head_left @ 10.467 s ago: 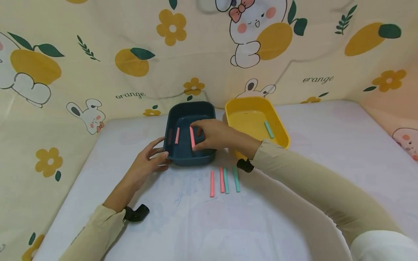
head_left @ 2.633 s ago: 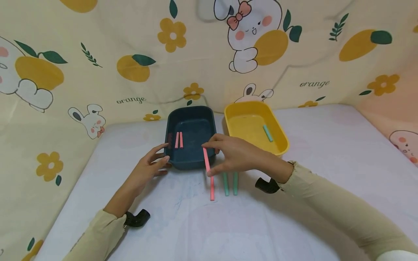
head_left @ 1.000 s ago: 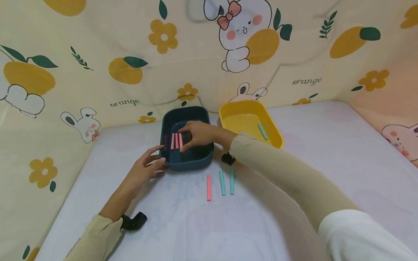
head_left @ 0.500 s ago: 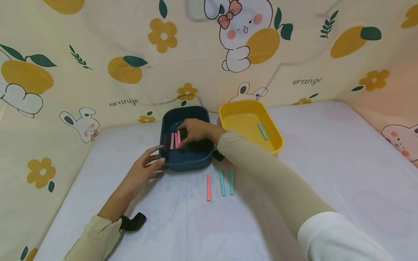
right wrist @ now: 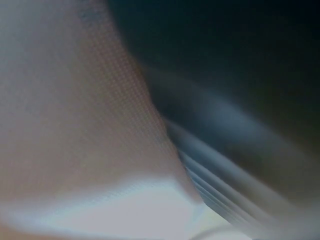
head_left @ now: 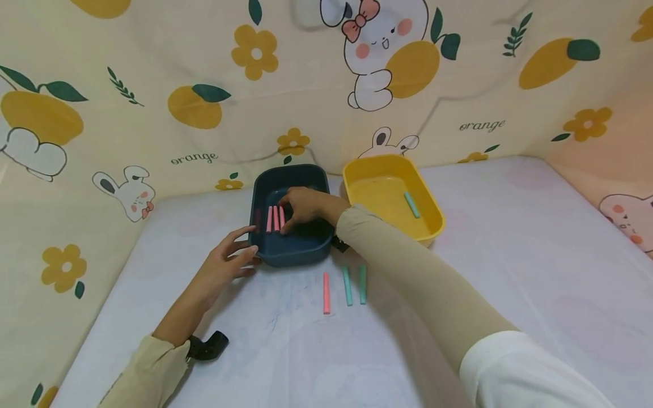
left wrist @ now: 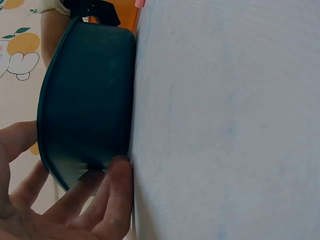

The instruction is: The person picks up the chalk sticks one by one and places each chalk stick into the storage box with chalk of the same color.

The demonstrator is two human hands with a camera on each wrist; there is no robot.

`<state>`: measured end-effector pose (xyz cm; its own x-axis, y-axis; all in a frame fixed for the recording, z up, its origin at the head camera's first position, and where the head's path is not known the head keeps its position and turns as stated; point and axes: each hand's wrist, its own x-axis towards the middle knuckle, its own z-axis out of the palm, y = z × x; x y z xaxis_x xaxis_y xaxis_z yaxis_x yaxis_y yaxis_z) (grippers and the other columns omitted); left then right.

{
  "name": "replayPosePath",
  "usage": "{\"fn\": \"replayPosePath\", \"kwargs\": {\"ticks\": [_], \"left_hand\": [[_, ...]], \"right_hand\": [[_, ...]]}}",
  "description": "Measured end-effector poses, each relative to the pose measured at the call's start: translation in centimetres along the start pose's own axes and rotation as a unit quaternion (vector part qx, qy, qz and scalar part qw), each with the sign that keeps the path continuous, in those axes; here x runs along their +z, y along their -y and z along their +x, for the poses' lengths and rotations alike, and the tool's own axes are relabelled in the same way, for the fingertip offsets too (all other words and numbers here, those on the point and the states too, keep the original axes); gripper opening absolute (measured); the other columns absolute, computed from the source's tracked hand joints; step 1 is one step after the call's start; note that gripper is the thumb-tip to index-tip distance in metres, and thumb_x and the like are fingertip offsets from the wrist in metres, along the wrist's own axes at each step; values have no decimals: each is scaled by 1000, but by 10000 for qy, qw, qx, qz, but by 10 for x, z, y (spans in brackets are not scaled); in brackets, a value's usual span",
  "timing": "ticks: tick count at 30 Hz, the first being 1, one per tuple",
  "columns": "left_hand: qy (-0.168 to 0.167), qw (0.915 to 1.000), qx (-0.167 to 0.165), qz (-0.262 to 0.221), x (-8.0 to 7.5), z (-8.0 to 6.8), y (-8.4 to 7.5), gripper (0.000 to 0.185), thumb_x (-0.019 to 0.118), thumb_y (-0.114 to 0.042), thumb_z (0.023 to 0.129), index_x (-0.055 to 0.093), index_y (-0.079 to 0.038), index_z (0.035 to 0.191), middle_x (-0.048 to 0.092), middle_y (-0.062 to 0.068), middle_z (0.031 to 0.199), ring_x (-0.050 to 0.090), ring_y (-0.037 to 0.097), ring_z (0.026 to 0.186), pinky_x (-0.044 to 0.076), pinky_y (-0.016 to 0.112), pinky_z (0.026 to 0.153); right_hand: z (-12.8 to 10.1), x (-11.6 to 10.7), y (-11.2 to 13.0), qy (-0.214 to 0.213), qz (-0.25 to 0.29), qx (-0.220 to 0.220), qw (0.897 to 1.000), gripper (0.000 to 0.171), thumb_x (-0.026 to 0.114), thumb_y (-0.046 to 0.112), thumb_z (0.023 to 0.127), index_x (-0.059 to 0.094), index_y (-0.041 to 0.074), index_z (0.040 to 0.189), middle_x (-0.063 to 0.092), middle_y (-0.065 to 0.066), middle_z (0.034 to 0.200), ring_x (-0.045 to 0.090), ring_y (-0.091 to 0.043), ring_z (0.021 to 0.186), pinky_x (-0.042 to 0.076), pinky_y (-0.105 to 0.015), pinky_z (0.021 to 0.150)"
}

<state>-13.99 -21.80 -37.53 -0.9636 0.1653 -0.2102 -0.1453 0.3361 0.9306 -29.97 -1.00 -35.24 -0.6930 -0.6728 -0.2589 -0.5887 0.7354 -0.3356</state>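
Note:
In the head view, my right hand is inside the dark blue tray, its thumb and fingertips pinching a pink chalk stick at its ends. That stick stands close beside two more pink chalk sticks lying side by side on the tray's left part. My left hand touches the tray's near left corner with spread, fairly straight fingers. The left wrist view has the left hand against the tray's outer wall. A blurred dark surface and a pale one fill the right wrist view, with no fingers showing.
A yellow tray stands right of the blue one, holding a green chalk stick. On the white-covered table in front lie a pink chalk stick and two green ones. A patterned cloth hangs behind.
Since the earliest frame, two pink sticks have gone from the table into the blue tray. In the last second my right hand barely shifts, nudging its stick against the others. My left hand stays put.

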Motion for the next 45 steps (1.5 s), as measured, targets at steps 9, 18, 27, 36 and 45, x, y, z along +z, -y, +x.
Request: {"fn": "replayPosePath", "kwargs": {"ticks": [9, 18, 27, 36, 45], "left_hand": [[47, 9999, -75, 60, -1, 2, -2, 63, 57, -41, 100, 29, -30, 155, 42, 19, 153, 61, 35, 120, 56, 42, 98], [8, 9998, -116, 131, 2, -3, -1, 62, 57, -41, 101, 30, -30, 155, 41, 20, 154, 61, 34, 121, 55, 43, 99], [11, 10000, 0, 81, 1, -3, -1, 62, 57, -39, 101, 30, -29, 155, 42, 20, 152, 61, 35, 121, 56, 41, 97], [-13, 10000, 24, 54, 0, -3, 0, 62, 57, -40, 101, 30, -28, 156, 41, 21, 153, 60, 35, 121, 56, 41, 97], [2, 10000, -53, 55, 0, -2, -2, 62, 57, -39, 101, 29, -28, 156, 40, 21, 153, 60, 35, 122, 56, 41, 97]], "right_hand": [[0, -2, 2, 129, -247, 14, 9996, 78, 71, 52, 88, 44, 14, 151, 36, -13, 157, 44, -25, 139, 32, -39, 121], [-3, 2, 6, 253, -359, -83, 9990, 78, 70, 50, 89, 43, 11, 151, 40, -13, 150, 48, -24, 130, 37, -39, 118], [-5, 2, 7, 293, -251, -35, 9993, 78, 67, 48, 92, 38, 8, 153, 36, -13, 149, 48, -24, 127, 38, -38, 116], [-3, 1, 8, 354, -153, 70, 9992, 82, 68, 49, 92, 33, 10, 155, 32, -14, 152, 46, -24, 129, 37, -39, 118], [-2, 1, 3, -5, -72, -72, 9999, 86, 73, 49, 87, 35, 12, 155, 38, -12, 149, 49, -21, 123, 41, -36, 113]]}}
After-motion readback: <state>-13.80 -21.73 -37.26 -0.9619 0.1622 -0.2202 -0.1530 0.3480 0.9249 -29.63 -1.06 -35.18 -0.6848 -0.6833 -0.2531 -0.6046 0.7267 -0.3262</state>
